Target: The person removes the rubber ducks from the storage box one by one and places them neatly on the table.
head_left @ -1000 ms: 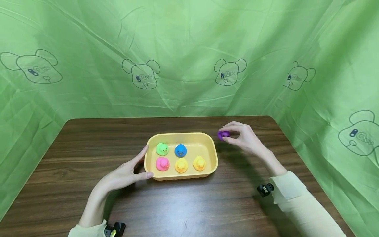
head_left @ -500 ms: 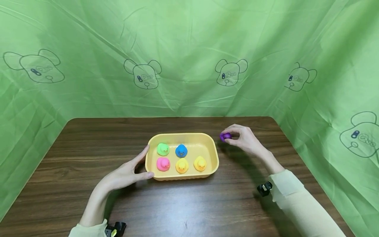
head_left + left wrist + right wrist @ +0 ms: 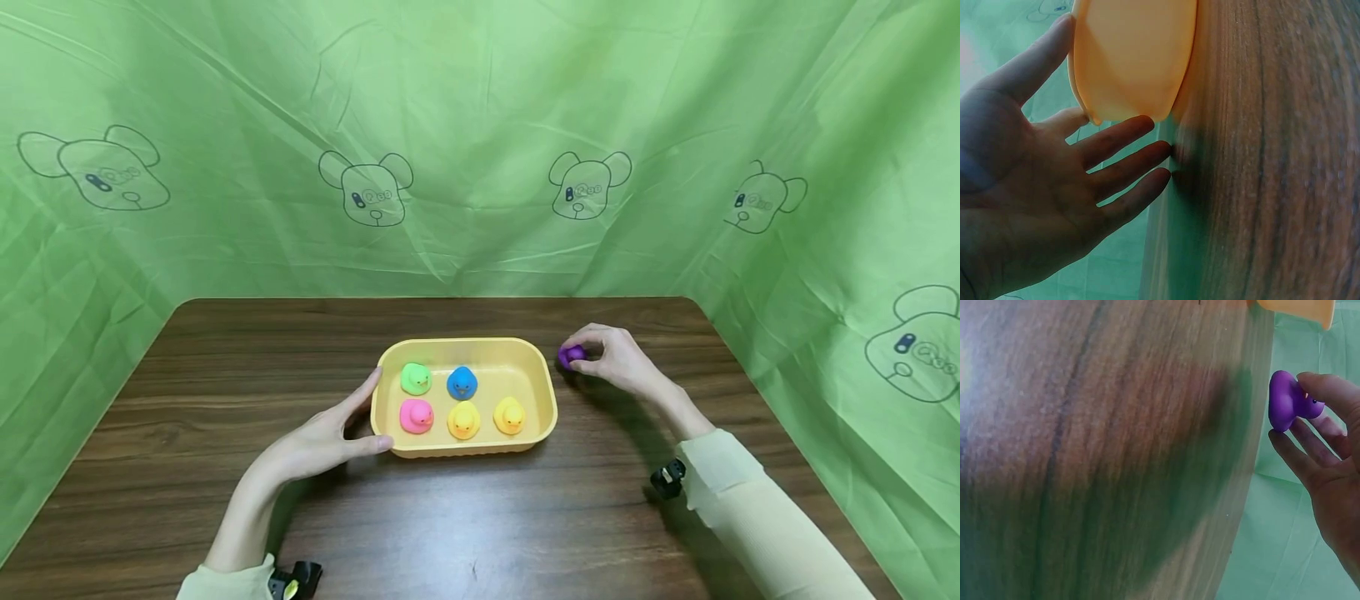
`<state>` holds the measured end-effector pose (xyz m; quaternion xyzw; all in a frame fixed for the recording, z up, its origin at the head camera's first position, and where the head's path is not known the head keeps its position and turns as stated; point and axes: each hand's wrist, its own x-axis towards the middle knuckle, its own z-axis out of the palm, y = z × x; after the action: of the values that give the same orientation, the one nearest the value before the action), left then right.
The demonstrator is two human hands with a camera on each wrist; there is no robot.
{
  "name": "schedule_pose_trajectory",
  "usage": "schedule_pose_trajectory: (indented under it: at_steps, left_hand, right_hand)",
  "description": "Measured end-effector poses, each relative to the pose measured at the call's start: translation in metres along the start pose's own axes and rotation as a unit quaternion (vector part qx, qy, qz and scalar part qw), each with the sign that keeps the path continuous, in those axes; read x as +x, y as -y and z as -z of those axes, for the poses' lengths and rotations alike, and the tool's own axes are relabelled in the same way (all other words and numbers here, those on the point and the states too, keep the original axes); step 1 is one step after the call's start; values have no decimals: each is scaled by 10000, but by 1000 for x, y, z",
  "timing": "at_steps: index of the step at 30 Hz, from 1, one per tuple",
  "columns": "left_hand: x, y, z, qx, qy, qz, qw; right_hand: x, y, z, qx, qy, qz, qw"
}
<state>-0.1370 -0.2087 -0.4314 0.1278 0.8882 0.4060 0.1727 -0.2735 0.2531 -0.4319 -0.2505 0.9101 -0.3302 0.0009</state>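
A yellow tray stands mid-table with several rubber ducks in it: a green duck, a blue duck, a pink duck and two yellow ducks, one a yellow duck at the right. My left hand touches the tray's left end, thumb at the near corner; in the left wrist view its fingers reach out fairly straight against the wall. Just off the tray's right end, my right hand pinches a purple rubber duck between thumb and fingers, low over the table.
The dark wooden table has rounded far corners. Green cloth with printed bear heads hangs behind it and at both sides. A small black device sits at the right sleeve.
My right hand has come down and a little nearer with the purple duck. The left hand keeps its place on the tray; the whole head view has shifted slightly.
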Motion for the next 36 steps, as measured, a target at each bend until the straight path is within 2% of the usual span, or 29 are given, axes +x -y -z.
schedule_pose_trajectory:
  at_steps: [11,28,36]
  left_hand:
    - [0,2,-1,60,-95,-65,9999]
    - [2,1,-1,39,-80,-42,10000]
    - [2,2,-2,23,-64,-38,10000]
  right_hand:
    - [4,-5,-7,-30,80,-33,10000]
    - [2,-9,-10,-241,79,-99,9996]
    - [0,-10,-12,-166,42,-146,9997]
